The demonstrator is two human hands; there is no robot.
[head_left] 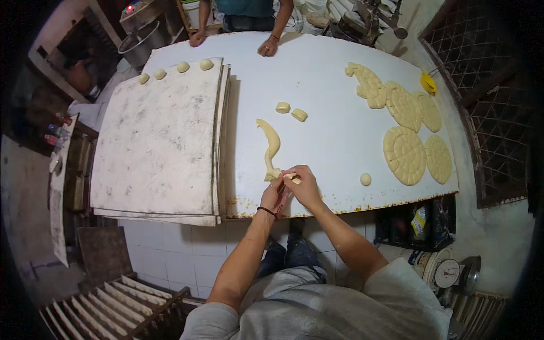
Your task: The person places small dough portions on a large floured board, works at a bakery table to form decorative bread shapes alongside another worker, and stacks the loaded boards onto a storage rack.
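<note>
My left hand (273, 196) is closed around the near end of a long curved strip of dough (272, 143) at the table's front edge. Close against it, the fingers of my right hand (305, 188) pinch a small piece of dough (294, 179). Whether that piece is still joined to the strip is hidden by the fingers. Beyond the strip lie two small cut dough pieces, a squarish one (283, 107) and another (300, 115) to its right. A round dough ball (365, 179) rests on the table to the right of my hands.
Stacked floured boards (158, 141) fill the table's left, with several dough balls (182, 67) along the far edge. Scored dough discs (404, 156) lie at the right of the white table (334, 153), near a yellow tool (428, 83). Across it, a person's hands (268, 47) rest on the edge.
</note>
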